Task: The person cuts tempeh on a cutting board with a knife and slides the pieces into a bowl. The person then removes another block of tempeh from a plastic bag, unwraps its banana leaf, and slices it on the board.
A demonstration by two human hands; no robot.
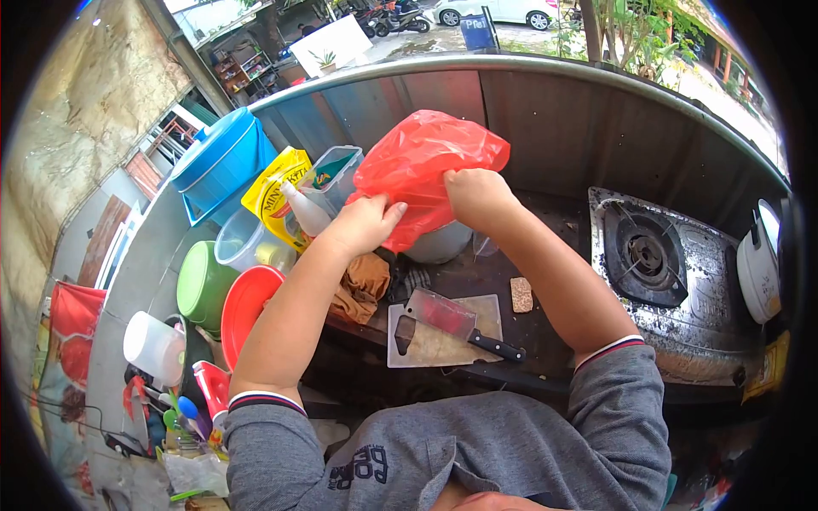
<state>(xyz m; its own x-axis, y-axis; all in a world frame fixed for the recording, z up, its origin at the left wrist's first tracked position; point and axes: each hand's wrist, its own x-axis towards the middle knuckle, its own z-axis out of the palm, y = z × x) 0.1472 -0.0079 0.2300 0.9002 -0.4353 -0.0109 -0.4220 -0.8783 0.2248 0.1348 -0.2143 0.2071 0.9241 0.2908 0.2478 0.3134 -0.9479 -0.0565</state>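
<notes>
A red plastic bag (pixel 426 153) is stretched between my two hands above a grey pot or bucket (pixel 439 243), whose upper part it hides. My left hand (pixel 366 223) is closed on the bag's near left edge, thumb uppermost. Farther right, my right hand (pixel 479 198) is closed in a fist on the bag's right side. Below them a cleaver (pixel 443 315) with a black handle lies across a pale cutting board (pixel 405 349). A brown cloth (pixel 365 285) is bunched by my left forearm. What the bag contains, if anything, I cannot see.
A gas stove (pixel 673 289) stands at right, with a white pot (pixel 758 272) beside it. On the left are a yellow oil pouch (pixel 279 192), a clear bin (pixel 341 166), a blue cooler (pixel 217 157), a green tub (pixel 203 281) and a red basin (pixel 243 307). A metal wall (pixel 545 111) borders the back.
</notes>
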